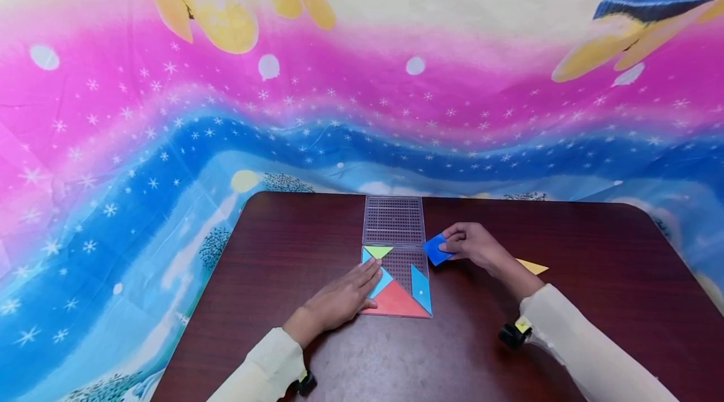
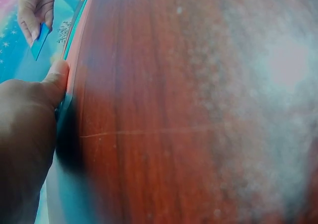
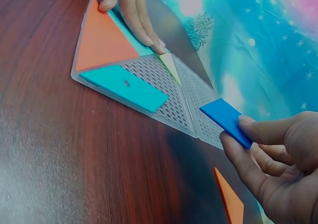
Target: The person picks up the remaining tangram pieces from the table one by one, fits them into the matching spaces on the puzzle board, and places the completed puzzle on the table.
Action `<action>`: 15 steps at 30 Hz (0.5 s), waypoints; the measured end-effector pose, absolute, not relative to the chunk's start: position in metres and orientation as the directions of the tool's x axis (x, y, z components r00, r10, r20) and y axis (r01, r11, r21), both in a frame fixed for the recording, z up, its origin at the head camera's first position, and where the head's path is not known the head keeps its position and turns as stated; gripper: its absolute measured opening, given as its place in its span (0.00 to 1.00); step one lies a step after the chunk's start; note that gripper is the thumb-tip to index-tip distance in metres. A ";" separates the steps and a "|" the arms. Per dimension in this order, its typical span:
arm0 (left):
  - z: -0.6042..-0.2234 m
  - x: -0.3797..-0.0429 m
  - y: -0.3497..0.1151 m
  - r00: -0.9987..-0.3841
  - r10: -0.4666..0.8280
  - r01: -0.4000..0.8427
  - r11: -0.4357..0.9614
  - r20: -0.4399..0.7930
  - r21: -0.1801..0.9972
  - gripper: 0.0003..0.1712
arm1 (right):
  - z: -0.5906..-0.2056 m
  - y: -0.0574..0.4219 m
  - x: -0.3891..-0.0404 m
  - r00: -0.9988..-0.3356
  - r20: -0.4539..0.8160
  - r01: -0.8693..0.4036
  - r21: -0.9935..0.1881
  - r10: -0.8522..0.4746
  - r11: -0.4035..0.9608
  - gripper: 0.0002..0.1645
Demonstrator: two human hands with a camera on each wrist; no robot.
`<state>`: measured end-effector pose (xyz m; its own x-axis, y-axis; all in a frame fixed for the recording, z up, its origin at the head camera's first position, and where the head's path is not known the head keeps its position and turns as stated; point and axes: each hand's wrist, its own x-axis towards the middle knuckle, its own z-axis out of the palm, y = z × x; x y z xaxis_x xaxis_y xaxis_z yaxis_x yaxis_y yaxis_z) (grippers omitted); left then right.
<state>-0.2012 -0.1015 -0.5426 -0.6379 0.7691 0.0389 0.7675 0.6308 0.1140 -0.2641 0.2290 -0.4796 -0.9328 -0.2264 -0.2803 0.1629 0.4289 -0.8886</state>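
Observation:
Between the thumb and fingers of my right hand is a blue square tangram piece, held up just right of an unfolded, see-through tangram case. My left hand rests on the case's near half with its fingers extended, partly covering a light-blue triangle. A large red-orange triangle lies along the near edge, by the left thumb. At the right side sits a light-blue parallelogram with a pale spot. A small green triangle occupies the upper left corner of that half.
On the dark wooden table, a yellow-orange triangle lies right of the case, beyond the right forearm. A patterned cloth hangs behind the table's far edge. Each wrist carries a small black camera.

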 end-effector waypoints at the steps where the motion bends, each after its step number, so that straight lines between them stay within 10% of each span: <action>1: -0.542 -0.201 -0.101 -0.635 0.771 0.770 0.630 0.038 0.101 0.37 | -0.480 0.228 -0.264 -0.933 -0.281 0.164 -0.888 -0.225 0.429 0.23; 15: -0.540 -0.201 -0.099 -0.616 0.787 0.786 0.617 0.028 -0.043 0.38 | -0.482 0.216 -0.266 -0.938 -0.271 0.162 -0.895 -0.218 0.416 0.22</action>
<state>-0.2007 -0.0994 -0.5400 -0.6164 0.7870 0.0276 0.7858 0.6170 -0.0429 -0.2660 0.2161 -0.4822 -0.9376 -0.2178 -0.2712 0.1620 0.4163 -0.8947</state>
